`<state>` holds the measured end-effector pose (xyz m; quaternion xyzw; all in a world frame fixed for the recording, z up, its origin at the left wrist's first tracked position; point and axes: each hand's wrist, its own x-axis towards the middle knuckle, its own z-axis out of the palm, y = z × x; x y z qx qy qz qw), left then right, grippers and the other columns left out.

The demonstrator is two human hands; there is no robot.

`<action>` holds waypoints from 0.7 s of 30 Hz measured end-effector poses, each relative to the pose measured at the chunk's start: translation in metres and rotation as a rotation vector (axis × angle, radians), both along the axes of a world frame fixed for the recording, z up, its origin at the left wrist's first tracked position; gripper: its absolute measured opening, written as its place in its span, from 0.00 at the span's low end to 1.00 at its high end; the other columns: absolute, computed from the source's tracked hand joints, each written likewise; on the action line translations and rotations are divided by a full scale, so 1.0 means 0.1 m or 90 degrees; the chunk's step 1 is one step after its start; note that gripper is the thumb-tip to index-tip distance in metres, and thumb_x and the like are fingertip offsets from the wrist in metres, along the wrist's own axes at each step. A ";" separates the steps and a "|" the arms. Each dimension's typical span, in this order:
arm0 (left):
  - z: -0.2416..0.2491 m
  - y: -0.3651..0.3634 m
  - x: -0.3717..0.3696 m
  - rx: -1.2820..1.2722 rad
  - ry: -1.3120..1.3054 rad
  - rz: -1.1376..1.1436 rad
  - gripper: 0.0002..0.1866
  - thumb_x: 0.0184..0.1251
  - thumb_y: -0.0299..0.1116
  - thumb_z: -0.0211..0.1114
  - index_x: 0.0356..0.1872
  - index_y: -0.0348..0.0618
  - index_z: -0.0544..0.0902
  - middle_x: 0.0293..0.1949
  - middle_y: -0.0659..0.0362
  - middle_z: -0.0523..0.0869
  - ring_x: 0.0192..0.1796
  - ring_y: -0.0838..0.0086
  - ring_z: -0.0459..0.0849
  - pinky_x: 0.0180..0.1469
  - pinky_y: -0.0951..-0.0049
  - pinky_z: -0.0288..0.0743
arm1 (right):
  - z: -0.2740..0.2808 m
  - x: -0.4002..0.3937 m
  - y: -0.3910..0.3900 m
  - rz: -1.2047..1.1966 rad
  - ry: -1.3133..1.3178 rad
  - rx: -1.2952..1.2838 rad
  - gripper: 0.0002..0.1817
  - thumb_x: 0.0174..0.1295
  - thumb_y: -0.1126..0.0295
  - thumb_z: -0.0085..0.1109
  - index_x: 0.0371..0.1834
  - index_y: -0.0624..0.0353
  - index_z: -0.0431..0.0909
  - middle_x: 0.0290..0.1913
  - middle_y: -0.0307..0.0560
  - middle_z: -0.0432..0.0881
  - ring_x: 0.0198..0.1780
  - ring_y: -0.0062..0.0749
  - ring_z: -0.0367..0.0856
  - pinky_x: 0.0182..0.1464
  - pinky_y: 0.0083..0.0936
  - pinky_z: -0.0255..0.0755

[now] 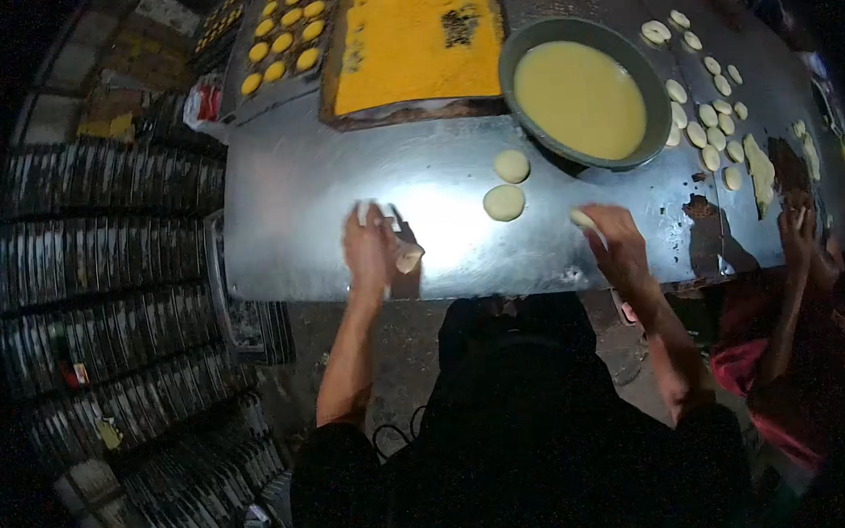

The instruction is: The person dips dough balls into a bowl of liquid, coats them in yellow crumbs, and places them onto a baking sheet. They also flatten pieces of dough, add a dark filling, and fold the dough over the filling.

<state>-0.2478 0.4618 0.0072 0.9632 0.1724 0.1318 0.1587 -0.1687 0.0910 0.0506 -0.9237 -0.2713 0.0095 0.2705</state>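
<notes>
My right hand (617, 243) pinches a small pale piece of dough (581, 218) above the metal table's front part. Two flat round dough discs (504, 203) lie on the table to its left, one just behind the other. Over the table further left is my left hand (370, 245), smeared by motion with its fingers bent. A pale beige shape (409, 256) shows at its thumb side; I cannot make out whether it is held. Behind the discs stands a large dark bowl (657, 116) of yellowish liquid.
A tray (328, 104) coated in orange-yellow stands at the back, beside a tray of yellow rounds (287, 41). Several dough pieces (717, 136) lie at the right, near another person's hand (796, 232). Stacked dark trays (115, 265) fill the left side below the metal table (280, 190).
</notes>
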 end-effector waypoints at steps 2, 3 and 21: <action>-0.30 0.43 -0.26 0.147 0.027 -0.003 0.18 0.65 0.31 0.57 0.52 0.30 0.74 0.57 0.37 0.72 0.59 0.38 0.70 0.62 0.50 0.64 | -0.29 0.05 0.23 0.120 -0.202 0.009 0.15 0.57 0.73 0.58 0.48 0.61 0.75 0.47 0.60 0.80 0.52 0.57 0.76 0.56 0.49 0.69; -0.40 0.54 -0.36 0.179 0.087 -0.004 0.19 0.64 0.32 0.58 0.52 0.28 0.73 0.56 0.36 0.73 0.60 0.40 0.69 0.65 0.49 0.61 | -0.45 0.05 0.36 0.147 -0.228 0.006 0.16 0.57 0.73 0.58 0.50 0.61 0.76 0.49 0.60 0.79 0.55 0.59 0.74 0.58 0.48 0.67; 0.82 -0.09 -0.15 -0.901 -0.110 -0.136 0.21 0.64 0.25 0.60 0.58 0.32 0.73 0.44 0.54 0.82 0.40 0.76 0.81 0.43 0.77 0.77 | 0.57 -0.15 1.90 0.049 0.487 0.477 0.17 0.58 0.72 0.62 0.50 0.67 0.77 0.43 0.47 0.83 0.44 0.24 0.80 0.48 0.21 0.73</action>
